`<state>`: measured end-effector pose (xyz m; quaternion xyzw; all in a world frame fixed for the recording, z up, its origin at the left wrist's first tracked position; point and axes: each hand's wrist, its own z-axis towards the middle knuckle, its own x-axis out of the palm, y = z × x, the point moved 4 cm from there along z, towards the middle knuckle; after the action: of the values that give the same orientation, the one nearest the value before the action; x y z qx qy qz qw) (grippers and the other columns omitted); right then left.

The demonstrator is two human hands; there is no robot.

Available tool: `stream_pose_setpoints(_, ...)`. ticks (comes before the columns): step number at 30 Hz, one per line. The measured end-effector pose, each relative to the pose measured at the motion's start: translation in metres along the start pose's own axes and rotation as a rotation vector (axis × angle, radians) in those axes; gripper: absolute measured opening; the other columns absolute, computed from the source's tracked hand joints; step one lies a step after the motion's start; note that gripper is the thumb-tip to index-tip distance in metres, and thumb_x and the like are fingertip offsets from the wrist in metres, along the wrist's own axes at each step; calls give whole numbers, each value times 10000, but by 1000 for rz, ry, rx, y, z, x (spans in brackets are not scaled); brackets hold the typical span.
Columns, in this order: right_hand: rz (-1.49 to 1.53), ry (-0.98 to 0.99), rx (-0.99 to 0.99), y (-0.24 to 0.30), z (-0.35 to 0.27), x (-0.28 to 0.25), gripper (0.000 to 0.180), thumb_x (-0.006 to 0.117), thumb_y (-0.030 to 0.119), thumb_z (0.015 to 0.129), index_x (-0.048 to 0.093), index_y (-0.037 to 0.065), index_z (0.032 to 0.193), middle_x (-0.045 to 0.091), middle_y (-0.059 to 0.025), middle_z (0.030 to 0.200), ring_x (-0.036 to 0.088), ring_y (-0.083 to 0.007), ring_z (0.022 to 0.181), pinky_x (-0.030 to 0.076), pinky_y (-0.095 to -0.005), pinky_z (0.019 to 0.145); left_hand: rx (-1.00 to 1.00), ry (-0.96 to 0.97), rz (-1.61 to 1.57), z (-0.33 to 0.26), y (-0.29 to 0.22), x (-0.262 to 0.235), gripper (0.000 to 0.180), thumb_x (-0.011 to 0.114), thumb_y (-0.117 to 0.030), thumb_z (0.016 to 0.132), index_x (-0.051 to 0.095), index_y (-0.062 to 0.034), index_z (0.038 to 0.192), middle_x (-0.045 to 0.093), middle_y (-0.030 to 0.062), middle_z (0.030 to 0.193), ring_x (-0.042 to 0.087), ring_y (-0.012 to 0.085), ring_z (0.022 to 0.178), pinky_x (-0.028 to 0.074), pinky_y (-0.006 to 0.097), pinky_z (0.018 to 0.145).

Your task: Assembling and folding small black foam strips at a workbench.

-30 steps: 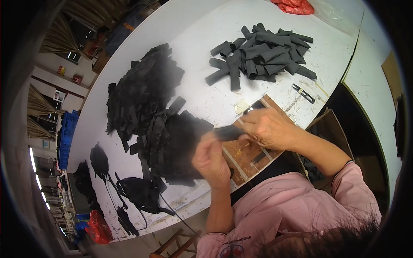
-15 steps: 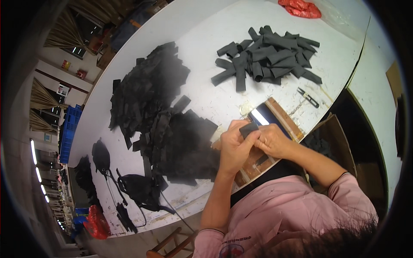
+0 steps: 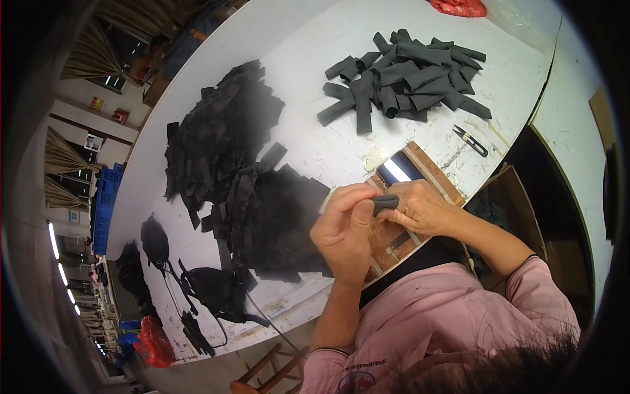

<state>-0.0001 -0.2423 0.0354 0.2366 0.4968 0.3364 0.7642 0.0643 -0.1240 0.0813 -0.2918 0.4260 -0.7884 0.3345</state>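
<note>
A small rolled piece of dark grey fabric [image 3: 386,203] is held between my two hands. My left hand [image 3: 346,231] pinches its left end, thumb raised against the fingers. From the other side, my right hand [image 3: 420,207] closes on it with curled fingers, whose tips are partly hidden behind the fabric. Below both hands sits a wooden frame [image 3: 430,169] with a shiny dark roller [image 3: 399,168] at its far end. To the left lies a wide heap of flat black fabric pieces [image 3: 279,220]. Beyond the frame is a pile of dark grey fabric tubes [image 3: 420,75].
Small thread snips [image 3: 470,140] lie right of the frame on the white table [image 3: 295,79]. Black pouches with cords [image 3: 213,289] rest at the left edge. An open cardboard box [image 3: 518,203] stands below the table's right edge. A wooden stool [image 3: 269,371] is underneath.
My left hand has turned and shifted a little left and down, with its palm more visible. The fabric piece, upright and flatter before, now lies sideways as a roll.
</note>
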Motion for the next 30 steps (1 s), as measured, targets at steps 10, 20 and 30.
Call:
stream_pose_setpoints(10, -129, 92, -29, 11, 16, -6, 306, 548, 308, 869, 558, 27, 748, 517, -141, 609, 539, -338, 594, 423, -412, 552, -100, -224, -276, -7, 10, -21, 139, 509, -107, 922, 545, 27, 909, 570, 127, 952, 530, 172, 867, 440, 311, 820)
stream_pose_setpoints(20, -200, 112, -124, 31, 35, -34, 364, 528, 345, 877, 565, 39, 684, 531, -151, 595, 560, -336, 590, 460, -419, 580, -73, -315, -20, -26, 12, -43, 143, 489, -95, 930, 556, 25, 889, 583, 113, 940, 537, 139, 829, 437, 265, 732)
stream_pose_setpoints(30, 305, -394, 412, -22, -11, -43, 395, 439, 402, 922, 520, 58, 746, 481, -1, 611, 442, -68, 532, 336, -210, 502, -512, -433, 1000, -108, 64, -122, 279, 621, -148, 824, 559, 45, 1015, 582, 147, 959, 582, 217, 781, 459, 304, 728)
